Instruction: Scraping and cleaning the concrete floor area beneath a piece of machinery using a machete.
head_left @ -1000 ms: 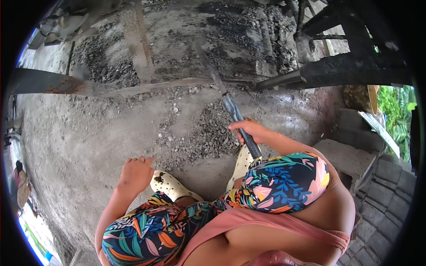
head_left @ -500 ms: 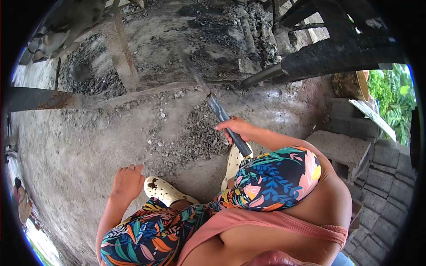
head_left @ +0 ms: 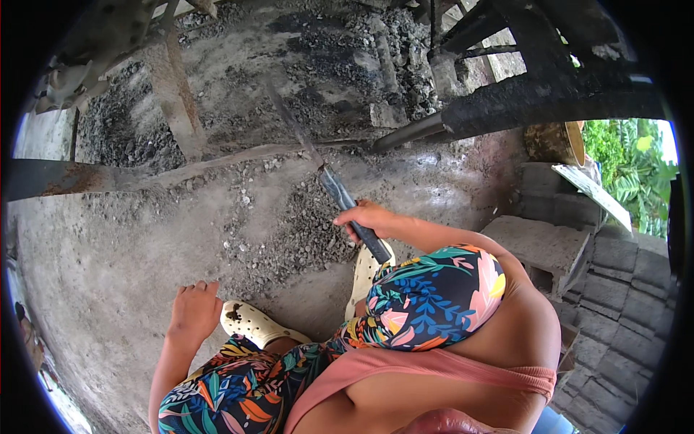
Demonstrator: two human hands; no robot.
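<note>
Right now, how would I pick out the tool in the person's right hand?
Find the grey gravel in front of the cream clogs. Near its right edge, the right hand grips a long tool slanting up to the left. Unlike the thick black beam beyond, it has a blue-grey handle and a much thinner, dull far end.

Soft daylight, dark fisheye edges

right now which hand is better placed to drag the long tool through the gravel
Probably the right hand: it grips the long tool, beside the gravel in this view; the left hand looks empty, apart from the tool.
</note>
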